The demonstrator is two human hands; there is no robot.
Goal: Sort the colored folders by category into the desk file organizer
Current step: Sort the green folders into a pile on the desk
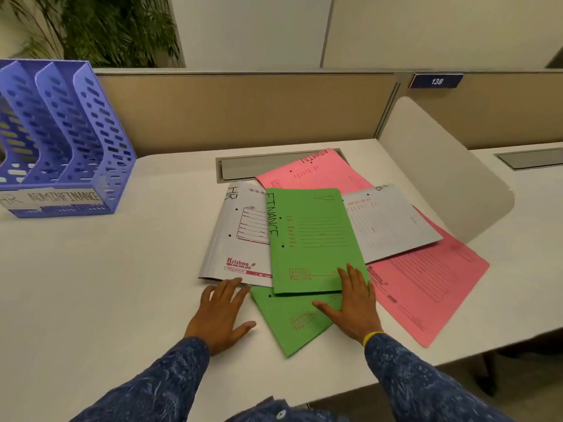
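Smooth white desk (pixel 91 284), beige partition (pixel 243 111) behind. Thin card folders (pixel 310 233) overlapping; perforated blue plastic organizer (pixel 61 132) far left. Left hand (pixel 219 315) flat on desk, right hand (pixel 356 303) spread on folders, gripping nothing.

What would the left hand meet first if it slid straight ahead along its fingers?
Probably the near edge of the white HR folder, which lies just beyond the fingertips of the left hand.

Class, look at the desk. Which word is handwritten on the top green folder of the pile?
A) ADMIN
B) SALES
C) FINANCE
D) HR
C: the top green folder, which the right hand rests on, has FINANCE written in black along its left edge.
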